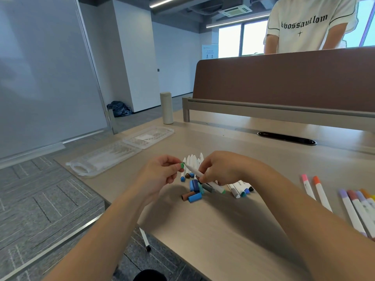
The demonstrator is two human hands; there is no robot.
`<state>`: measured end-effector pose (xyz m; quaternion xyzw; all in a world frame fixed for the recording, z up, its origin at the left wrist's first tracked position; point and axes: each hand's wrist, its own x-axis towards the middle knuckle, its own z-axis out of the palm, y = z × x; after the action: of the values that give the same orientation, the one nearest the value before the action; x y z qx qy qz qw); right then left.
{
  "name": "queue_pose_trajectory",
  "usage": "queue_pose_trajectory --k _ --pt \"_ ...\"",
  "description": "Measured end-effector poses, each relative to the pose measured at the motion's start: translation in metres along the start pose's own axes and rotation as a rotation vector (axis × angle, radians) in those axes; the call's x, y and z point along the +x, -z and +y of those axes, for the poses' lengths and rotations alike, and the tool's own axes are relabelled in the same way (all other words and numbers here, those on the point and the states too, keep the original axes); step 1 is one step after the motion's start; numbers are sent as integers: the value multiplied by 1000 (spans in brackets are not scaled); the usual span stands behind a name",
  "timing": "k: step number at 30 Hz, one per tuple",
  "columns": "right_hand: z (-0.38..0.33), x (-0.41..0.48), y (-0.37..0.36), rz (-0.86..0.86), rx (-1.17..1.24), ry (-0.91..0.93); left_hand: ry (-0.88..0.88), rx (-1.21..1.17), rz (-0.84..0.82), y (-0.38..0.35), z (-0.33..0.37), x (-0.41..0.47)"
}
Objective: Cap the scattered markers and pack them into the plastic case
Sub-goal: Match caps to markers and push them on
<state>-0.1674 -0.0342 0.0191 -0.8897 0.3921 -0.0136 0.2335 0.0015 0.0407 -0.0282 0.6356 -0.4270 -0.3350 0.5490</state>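
Beyond the desk's (233,230) far edge, a white T-shirt (304,35) carries black gothic lettering, reading roughly "bbossaullom", a small four-point star beneath it; mid-desk, a white marker barrel (239,184) shows the letters "rker", the rest hidden; the wall sign (209,51) far back is too small to read.
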Motion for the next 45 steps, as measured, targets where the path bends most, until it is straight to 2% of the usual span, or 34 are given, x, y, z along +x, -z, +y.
queue_pose_trajectory --k 16,22,31,36,41,45 --pt "4 2 4 -25 1 10 -58 -30 -22 3 0 3" --pt "1 -1 4 -47 -32 21 -148 159 -40 -1 0 1" --pt "-4 -6 8 72 38 110 -234 66 207 -22 9 0" --pt "-5 -1 5 166 16 105 -183 -22 218 -31 12 1" --pt "-5 6 7 245 15 45 -87 -95 139 -32 19 3" --pt "10 14 5 191 -184 -162 -49 47 118 -38 16 4"
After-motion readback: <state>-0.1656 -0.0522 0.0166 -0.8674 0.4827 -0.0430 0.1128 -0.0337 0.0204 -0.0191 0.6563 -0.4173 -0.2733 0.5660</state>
